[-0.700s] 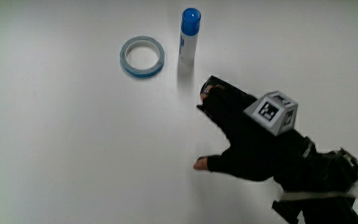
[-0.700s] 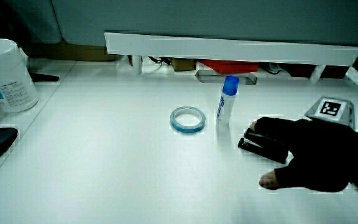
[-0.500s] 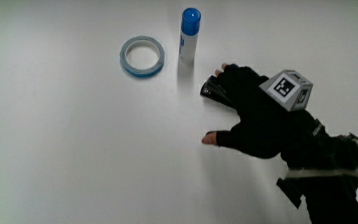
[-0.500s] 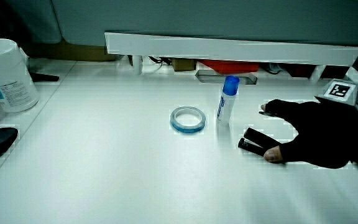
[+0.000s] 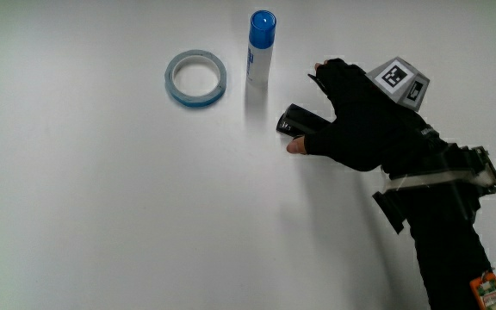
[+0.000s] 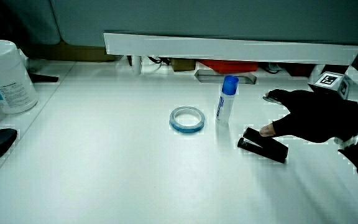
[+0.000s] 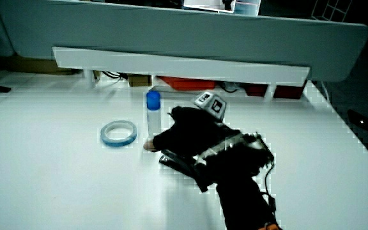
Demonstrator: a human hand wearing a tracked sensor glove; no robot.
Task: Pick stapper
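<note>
From above, the hand point(image 5: 362, 129) covers most of the black stapler point(image 5: 294, 123), leaving one end showing beside the thumb tip, near the upright glue stick point(image 5: 260, 48) and tape ring point(image 5: 196, 78); the fingers are spread and hold nothing. In a side view the stapler point(image 6: 263, 147) lies flat on the table point(image 6: 104, 168), nearly whole, just nearer the person than the hand point(image 6: 316, 117), thumb touching its top. In a side view the hand point(image 7: 193, 137) and forearm hide most of the stapler point(image 7: 176, 163).
</note>
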